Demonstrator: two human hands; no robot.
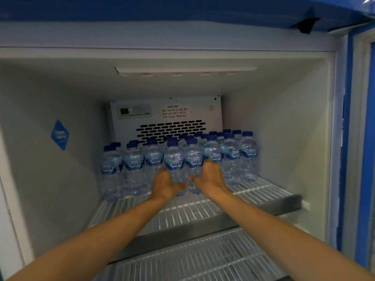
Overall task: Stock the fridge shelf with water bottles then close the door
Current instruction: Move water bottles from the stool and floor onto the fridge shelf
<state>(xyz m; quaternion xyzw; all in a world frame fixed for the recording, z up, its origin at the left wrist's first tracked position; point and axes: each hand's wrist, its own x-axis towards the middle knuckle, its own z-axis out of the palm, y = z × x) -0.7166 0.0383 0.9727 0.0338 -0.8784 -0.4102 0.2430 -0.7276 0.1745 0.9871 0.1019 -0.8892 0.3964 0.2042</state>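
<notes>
Several small clear water bottles with blue caps and blue labels stand in rows at the back of the upper wire shelf [253, 191]. My left hand [165, 184] grips the lower body of a front-row bottle [174, 159]. Beside it, my right hand [210, 176] grips the neighbouring front-row bottle [194, 157]. Both bottles stand upright on the shelf, level with the front row. Part of the fridge door's blue frame [365, 159] shows at the far right, swung open.
The front half of the upper wire shelf is bare grille. A second wire shelf [203, 258] lies below. A vented fan cover [170, 128] with a caution label backs the bottles. A blue sticker [59, 134] is on the left wall.
</notes>
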